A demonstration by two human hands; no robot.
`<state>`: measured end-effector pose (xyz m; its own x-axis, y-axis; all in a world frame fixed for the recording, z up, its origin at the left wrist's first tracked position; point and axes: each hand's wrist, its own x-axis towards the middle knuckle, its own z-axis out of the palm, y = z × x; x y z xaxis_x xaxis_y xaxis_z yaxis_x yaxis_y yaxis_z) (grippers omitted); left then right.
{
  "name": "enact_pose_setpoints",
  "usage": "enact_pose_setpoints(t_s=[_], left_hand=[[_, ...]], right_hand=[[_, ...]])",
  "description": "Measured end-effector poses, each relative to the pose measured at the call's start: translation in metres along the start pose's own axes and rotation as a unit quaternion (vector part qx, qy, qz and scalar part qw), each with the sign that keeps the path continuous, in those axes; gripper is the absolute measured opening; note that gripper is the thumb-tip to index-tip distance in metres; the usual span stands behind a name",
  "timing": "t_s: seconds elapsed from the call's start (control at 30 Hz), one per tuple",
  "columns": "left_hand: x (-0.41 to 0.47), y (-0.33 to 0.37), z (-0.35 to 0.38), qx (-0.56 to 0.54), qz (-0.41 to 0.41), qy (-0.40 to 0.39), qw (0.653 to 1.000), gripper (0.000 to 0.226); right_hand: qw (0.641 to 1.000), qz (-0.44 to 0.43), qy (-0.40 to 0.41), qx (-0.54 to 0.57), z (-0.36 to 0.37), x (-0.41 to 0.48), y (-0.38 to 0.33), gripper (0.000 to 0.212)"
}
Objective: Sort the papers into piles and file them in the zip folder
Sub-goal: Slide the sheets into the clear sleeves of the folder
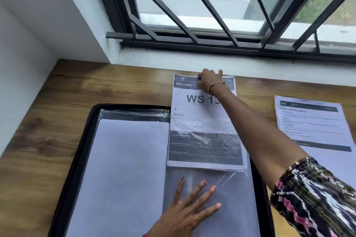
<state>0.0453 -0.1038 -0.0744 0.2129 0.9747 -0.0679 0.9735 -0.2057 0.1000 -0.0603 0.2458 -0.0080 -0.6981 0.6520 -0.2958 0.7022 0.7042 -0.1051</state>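
Wooden bench (48,140) under a barred window (212,5), one black zip folder (77,140) lying open on it. Two piles of papers in play: the "WS 13" pile (200,117) sits half inside the right-hand plastic sleeve (231,198), right hand (209,80) fingers curled over its top edge. Left hand (190,208) presses flat on that sleeve, fingers spread apart. The second pile (312,123) lies on the bench, far right.
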Motion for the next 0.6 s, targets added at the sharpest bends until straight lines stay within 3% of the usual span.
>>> enact_pose_setpoints(t_s=[0.07, 0.27, 0.6], left_hand=[[-0.001, -0.001, 0.001, -0.008, 0.004, -0.031, 0.999, 0.06], [0.005, 0.002, -0.014, -0.056, -0.014, -0.087, 0.995, 0.108], [0.001, 0.008, -0.02, -0.049, -0.021, -0.066, 0.996, 0.104]], right_hand=[[1.0, 0.002, -0.004, -0.021, -0.003, -0.005, -0.001, 0.03], [1.0, -0.013, -0.007, -0.017, 0.005, -0.032, 0.001, 0.03], [0.998, -0.06, -0.013, -0.002, 0.012, -0.093, -0.008, 0.02]])
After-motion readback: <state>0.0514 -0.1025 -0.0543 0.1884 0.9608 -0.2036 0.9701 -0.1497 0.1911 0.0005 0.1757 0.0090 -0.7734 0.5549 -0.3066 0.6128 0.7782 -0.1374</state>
